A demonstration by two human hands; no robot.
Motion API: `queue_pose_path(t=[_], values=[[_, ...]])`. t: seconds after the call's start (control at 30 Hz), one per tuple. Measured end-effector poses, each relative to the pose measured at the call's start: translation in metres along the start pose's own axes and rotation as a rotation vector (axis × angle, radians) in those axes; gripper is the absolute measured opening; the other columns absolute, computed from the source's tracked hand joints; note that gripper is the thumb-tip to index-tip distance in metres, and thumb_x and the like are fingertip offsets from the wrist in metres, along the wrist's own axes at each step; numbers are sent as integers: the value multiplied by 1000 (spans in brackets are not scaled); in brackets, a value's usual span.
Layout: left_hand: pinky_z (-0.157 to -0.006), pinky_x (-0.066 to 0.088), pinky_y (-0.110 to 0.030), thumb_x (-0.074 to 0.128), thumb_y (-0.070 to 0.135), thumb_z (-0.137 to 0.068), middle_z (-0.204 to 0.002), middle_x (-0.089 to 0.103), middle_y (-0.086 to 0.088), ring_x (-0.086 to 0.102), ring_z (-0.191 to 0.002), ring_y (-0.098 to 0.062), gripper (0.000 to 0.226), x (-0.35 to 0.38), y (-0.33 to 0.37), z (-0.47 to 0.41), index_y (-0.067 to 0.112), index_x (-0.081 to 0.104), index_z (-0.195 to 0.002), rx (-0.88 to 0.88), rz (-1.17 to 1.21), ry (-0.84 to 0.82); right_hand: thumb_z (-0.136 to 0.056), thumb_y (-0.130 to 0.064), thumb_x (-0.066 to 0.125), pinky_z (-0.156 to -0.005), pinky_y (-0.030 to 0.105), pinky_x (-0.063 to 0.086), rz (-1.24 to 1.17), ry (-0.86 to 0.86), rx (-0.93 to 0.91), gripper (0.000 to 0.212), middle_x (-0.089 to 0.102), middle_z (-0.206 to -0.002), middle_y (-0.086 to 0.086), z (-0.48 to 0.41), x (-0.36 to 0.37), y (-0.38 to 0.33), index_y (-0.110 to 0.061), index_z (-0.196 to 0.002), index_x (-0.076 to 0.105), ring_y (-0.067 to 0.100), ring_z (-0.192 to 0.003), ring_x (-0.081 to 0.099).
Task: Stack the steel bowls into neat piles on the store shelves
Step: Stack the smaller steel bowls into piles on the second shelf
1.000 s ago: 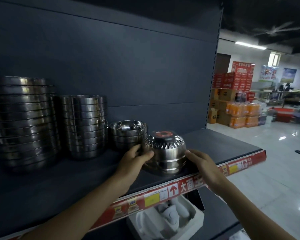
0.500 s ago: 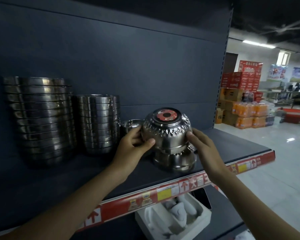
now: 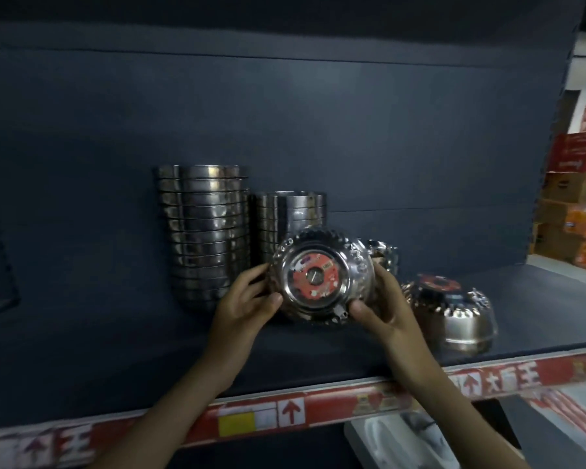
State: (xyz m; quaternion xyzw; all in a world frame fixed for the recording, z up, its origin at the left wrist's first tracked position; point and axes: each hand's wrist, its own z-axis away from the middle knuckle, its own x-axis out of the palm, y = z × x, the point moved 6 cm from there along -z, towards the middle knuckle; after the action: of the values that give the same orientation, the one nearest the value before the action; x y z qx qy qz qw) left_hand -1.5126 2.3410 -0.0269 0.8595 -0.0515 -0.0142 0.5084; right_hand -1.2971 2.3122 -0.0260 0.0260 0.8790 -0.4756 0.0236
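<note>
Head view, one item in hand: a steel bowl (image 3: 318, 282) is being held up off the shelf (image 3: 115, 350), tipped so its base and round red sticker are facing the camera; half a second ago it was sitting base-up just over a second overturned bowl (image 3: 454, 313), which is now lying alone to the right, apart from it. The left hand (image 3: 244, 306) is gripping the bowl's left edge, thumb in front and fingers curled behind; the right hand (image 3: 386, 309) is gripping the right edge the same way. The held bowl is hanging in front of the medium pile (image 3: 290, 211), with the tall pile (image 3: 203, 231) just to its left and a short pile (image 3: 383, 252) partly showing behind the right hand. The shelf is dark, backed by a dark panel (image 3: 285, 113) and edged with a red price strip (image 3: 285, 412). A white tray (image 3: 386, 441) is sitting below. Red and orange cartons (image 3: 572, 204) are standing stacked at far right.
</note>
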Motion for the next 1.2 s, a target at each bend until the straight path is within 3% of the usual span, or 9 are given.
queue_pose_path(t=[0.1, 0.2, 0.3, 0.47, 0.63, 0.77, 0.9, 1.1, 1.2], values=[[-82, 53, -18, 77, 20, -79, -123, 68, 1, 64, -114, -8, 54, -5, -4, 1, 20, 56, -130, 14, -25, 3, -72, -34, 78, -96, 27, 48, 31, -6, 13, 74, 63, -124, -17, -2, -1, 10, -46, -137, 43, 0, -115, 59], [-87, 54, -22, 77, 25, -73, -126, 66, 8, 63, -116, -6, 57, -6, -6, 1, 30, 56, -126, 37, -50, 12, -74, -28, 81, -91, 22, 44, 141, 26, 33, 78, 50, -132, -10, -5, -10, 19, -55, -136, 42, 0, -112, 54], [-97, 50, -32, 77, 33, -68, -133, 61, 16, 58, -123, -6, 64, -7, -8, 4, 40, 52, -127, 42, -98, 1, -77, -13, 81, -98, 32, 47, 156, 1, 57, 88, 48, -131, 1, -6, -12, 28, -57, -140, 38, 19, -113, 56], [-101, 47, -32, 71, -3, -83, -135, 55, 26, 54, -124, 2, 77, -4, -12, 8, 48, 44, -134, 24, -215, -24, -84, 19, 56, -79, 31, 54, 162, -37, -13, 90, 55, -114, 12, -6, -10, 24, -54, -135, 40, 25, -92, 61], [-85, 54, -21, 65, -13, -83, -117, 65, 29, 57, -116, 8, 77, -3, -12, 10, 40, 48, -137, -23, -240, -31, -80, 21, 55, -80, 35, 56, 206, -14, -16, 83, 54, -119, 10, -9, -9, 30, -45, -129, 44, 28, -98, 61], [-94, 52, -31, 69, -9, -82, -120, 66, 21, 60, -116, 1, 64, -6, -12, 9, 35, 57, -127, -23, -236, -4, -76, 22, 51, -81, 27, 54, 223, -22, -26, 75, 53, -122, 11, -10, -6, 29, -38, -121, 46, 15, -100, 60], [-96, 52, -35, 68, -12, -79, -119, 65, 20, 61, -113, -2, 64, -8, -16, 7, 37, 60, -119, -36, -247, 16, -71, 27, 42, -79, 27, 54, 200, -60, 30, 74, 58, -117, 17, -11, -5, 32, -33, -113, 47, 16, -97, 67], [-90, 52, -30, 67, -11, -80, -118, 65, 22, 62, -109, -1, 62, -8, -16, 8, 39, 61, -116, -48, -250, -1, -73, 28, 39, -73, 22, 52, 211, -87, 82, 69, 58, -117, 13, -11, -6, 36, -28, -114, 47, 13, -93, 69], [-86, 49, -27, 67, -5, -80, -118, 64, 16, 61, -109, -4, 56, -7, -15, 7, 38, 61, -115, -61, -226, 7, -72, 25, 41, -79, 22, 52, 189, -77, 101, 66, 55, -123, 13, -7, -6, 37, -26, -113, 52, 13, -99, 67]])
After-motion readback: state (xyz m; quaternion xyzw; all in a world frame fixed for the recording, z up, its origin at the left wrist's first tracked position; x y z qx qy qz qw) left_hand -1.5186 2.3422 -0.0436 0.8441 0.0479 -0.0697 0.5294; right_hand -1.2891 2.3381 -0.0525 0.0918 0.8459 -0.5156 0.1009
